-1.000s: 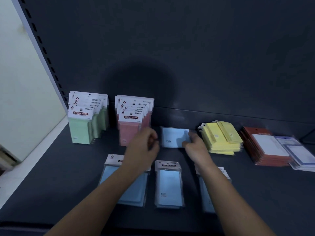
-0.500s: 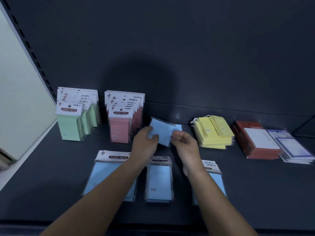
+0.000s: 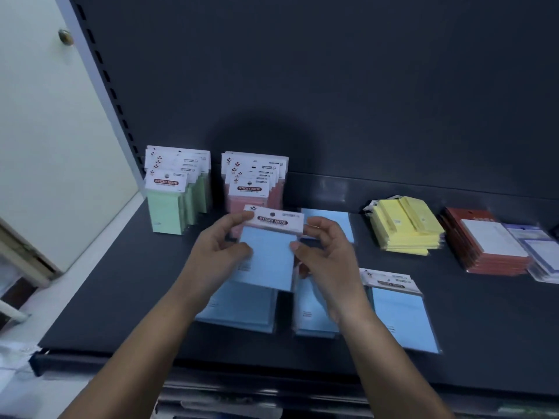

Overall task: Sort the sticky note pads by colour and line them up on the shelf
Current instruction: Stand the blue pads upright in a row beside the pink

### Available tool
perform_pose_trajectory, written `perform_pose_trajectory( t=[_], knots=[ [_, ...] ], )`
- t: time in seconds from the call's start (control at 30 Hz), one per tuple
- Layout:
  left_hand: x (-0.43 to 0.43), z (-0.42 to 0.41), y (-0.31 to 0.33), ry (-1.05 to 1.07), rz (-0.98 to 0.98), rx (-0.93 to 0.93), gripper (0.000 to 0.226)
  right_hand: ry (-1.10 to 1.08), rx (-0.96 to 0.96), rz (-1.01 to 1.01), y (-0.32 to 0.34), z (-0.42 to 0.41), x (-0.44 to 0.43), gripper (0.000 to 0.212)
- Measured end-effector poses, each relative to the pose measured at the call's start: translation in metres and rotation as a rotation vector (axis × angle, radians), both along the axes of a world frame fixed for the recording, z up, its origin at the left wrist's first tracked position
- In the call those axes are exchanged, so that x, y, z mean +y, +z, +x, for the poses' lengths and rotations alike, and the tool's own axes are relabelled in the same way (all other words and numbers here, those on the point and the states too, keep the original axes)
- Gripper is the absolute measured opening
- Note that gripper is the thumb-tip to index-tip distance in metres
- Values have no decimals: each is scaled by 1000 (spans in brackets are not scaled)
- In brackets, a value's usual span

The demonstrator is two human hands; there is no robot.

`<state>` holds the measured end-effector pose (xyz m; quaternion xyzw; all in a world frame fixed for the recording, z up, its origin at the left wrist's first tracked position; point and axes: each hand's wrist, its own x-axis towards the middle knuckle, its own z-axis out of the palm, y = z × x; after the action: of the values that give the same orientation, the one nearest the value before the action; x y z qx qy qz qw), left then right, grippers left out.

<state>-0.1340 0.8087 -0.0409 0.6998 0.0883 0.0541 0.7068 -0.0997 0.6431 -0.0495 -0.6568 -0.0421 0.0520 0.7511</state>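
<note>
Blue sticky note pad (image 3: 269, 255) is pinched at both side edges by the left hand (image 3: 217, 255) and right hand (image 3: 326, 255), just above the loose blue piles (image 3: 242, 309). Looks like the blue-row step. Next move, I'd guess: stand it upright beyond the grip, right of the pink row (image 3: 254, 182).

The dark shelf (image 3: 121, 282) meets a dark back panel (image 3: 332, 86) with a slotted upright (image 3: 97, 59), beside a cream knobbed door (image 3: 45, 140).

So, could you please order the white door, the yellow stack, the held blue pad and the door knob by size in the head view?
1. white door
2. yellow stack and held blue pad: about alike, and the pad is nearer the camera, so unranked
3. door knob
</note>
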Motion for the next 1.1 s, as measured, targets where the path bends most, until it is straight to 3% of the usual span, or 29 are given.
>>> perform_pose_trajectory(
  t=[0.23,0.37,0.57,0.8,0.93,1.1],
  knots=[
    [36,-21,-36,115,451,53,38,153,-98,-478,-15,-19,29,41],
    [40,-25,-43,85,440,45,40,172,-128,-623,-19,-22,39,41],
    [33,-18,-33,100,362,-26,40,130,-95,-443,-13,-17,36,40],
    [-27,9,-16,-96,247,-85,42,-33,-67,-325,-6,-4,-35,39],
    [-86,24,-21,-230,291,-54,43,-164,-75,-473,-7,-7,-93,35],
    [-143,31,-33,-330,401,-55,49,-285,-144,-891,-16,-15,-140,29]
  ],
)
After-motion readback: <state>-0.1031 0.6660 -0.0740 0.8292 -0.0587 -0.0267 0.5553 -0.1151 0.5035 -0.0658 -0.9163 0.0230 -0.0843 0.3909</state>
